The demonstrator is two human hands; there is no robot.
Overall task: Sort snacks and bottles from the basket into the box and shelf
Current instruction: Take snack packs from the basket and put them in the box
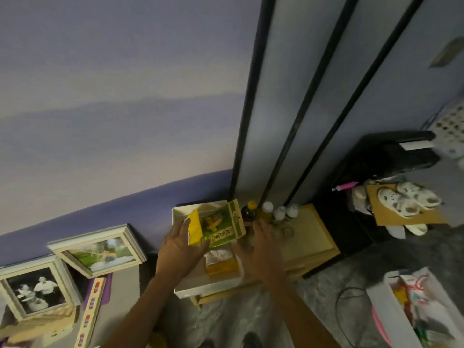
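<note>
The left hand (179,243) lay with fingers fairly straight on the yellow packet (194,228), which leaned beside the green snack pack (221,228) in the white box (208,288). Pressing both flat looked the tidy way, leaving room for more. The right hand (261,243) was up against the dark bottle (248,214) just right of the box on the wooden shelf (308,234), fingers hidden, so a grip could not be told. The basket (384,305) sat well apart, lower right.
</note>
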